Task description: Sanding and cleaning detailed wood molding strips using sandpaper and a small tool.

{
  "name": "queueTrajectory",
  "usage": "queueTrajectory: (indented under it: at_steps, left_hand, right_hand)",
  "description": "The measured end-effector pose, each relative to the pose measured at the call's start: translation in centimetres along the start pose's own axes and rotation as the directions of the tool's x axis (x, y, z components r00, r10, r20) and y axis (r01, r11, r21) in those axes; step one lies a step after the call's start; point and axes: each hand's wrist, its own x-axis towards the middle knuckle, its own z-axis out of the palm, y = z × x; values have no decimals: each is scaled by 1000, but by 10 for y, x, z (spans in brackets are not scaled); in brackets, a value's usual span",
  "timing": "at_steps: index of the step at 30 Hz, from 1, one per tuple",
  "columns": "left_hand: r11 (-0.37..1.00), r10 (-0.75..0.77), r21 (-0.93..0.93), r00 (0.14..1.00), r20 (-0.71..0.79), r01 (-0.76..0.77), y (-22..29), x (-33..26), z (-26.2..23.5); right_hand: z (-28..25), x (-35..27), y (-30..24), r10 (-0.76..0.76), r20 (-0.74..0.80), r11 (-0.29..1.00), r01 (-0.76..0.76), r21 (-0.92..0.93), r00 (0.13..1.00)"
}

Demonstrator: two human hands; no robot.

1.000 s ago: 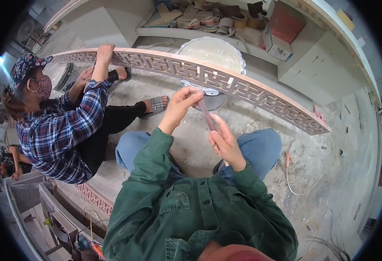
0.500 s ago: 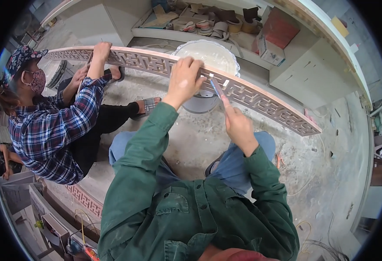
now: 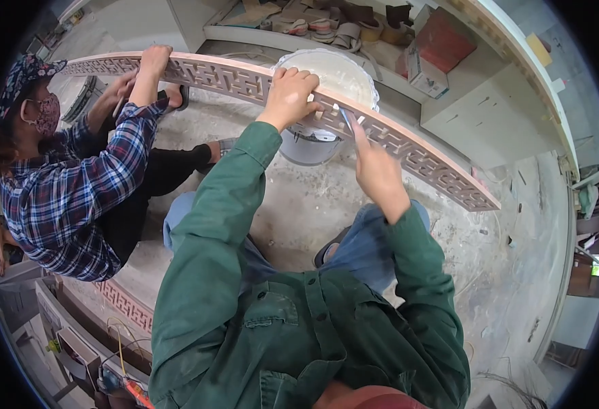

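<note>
A long, narrow wooden fretwork panel point(image 3: 442, 170), cut with a geometric lattice, stands on edge and slants across the view. My left hand point(image 3: 290, 99) is closed over its top edge, thumb against the near face. In my right hand point(image 3: 380, 176) is a slim flat stick point(image 3: 348, 120) with a bluish face, like a file or sanding stick. Its tip meets the lattice just right of my left thumb; whether it passes into a cutout I cannot tell. Behind and beneath the panel stands a white bucket point(image 3: 310, 150), partly hidden.
At the left, a co-worker in a plaid shirt point(image 3: 85, 180) holds the same panel's edge with one hand point(image 3: 155, 60). Another fretwork piece point(image 3: 124, 305) lies lower left. A cabinet shelf point(image 3: 245, 34) with sanding rolls and a red box point(image 3: 444, 42) stands beyond.
The view has shifted slightly. My right hand has turned and the stick has moved a little to the right along the lattice. My left hand keeps its hold on the panel.
</note>
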Motion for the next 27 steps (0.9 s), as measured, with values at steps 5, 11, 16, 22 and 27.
queueTrajectory:
  at_steps: [5,11,16,22,27]
  left_hand:
    - [1000,14,-9,1000,-24,-15,-4,2,3]
    - [1000,-21,19,1000,8,21,-6,7,4]
    - [999,9,-38,1000,-14,-9,-6,7,5]
    - [1000,-9,9,999,-32,9,-12,7,6]
    - [999,20,-38,1000,-18,-21,-7,10,8]
  right_hand:
    - [6,19,-13,5,16,982,-2,-187,1000]
    - [8,7,-15,7,-44,987,-14,-163,999]
    - [17,22,-7,57,-19,994,-58,-91,998]
    - [6,6,-18,69,49,998,-70,2,996]
    - [28,21,-5,52,-92,996,-58,-63,994]
